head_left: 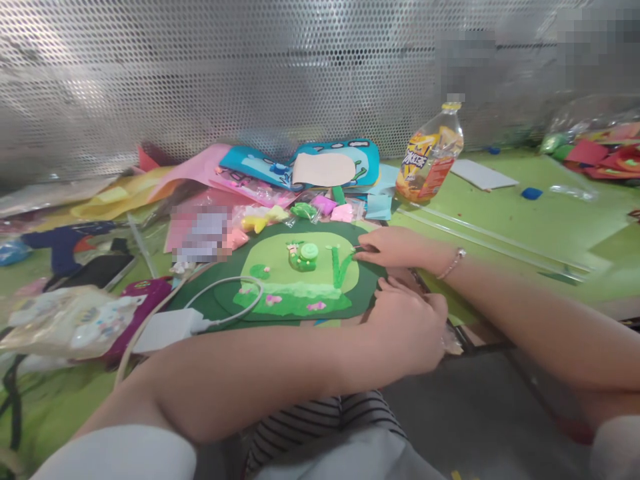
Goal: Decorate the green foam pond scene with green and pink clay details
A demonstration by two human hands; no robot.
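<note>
A dark green felt board [367, 288] lies on the table with a light green pond scene, a small green frog figure [303, 256] and green stems [340, 265] on it. My right hand [393, 248] rests at the board's right edge, fingers pinched on something thin and dark that I cannot make out, next to the stems. My left arm crosses in front of me, and my left hand [410, 327] is curled shut at the board's lower right corner; what it holds is hidden.
A plastic drink bottle [430, 157] stands behind the board. Foam sheets and clay pieces [300, 175] pile at the back. A white charger and cable [200, 317], a blue glue gun [65, 243] and packets lie at the left. A perforated metal screen [250, 67] closes the far side.
</note>
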